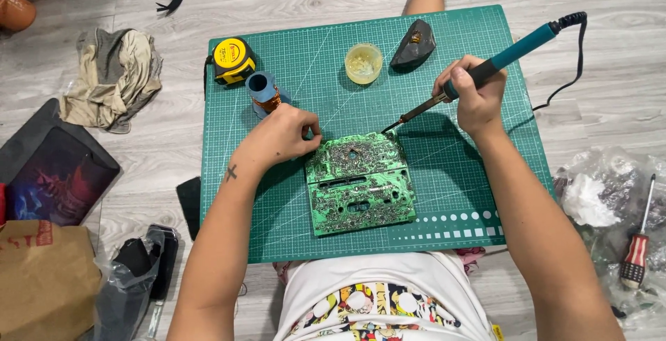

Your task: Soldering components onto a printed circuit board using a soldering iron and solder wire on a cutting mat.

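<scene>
Just 1 circuit board (361, 183), 1 soldering iron (485, 70).

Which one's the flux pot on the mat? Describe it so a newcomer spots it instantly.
Start at the green cutting mat on the wooden floor and look along its far edge. Between the yellow tape measure and a dark wedge-shaped stand sits the small round pot. It is the only pale, translucent yellowish item there, open-topped and apart from both hands.
</scene>
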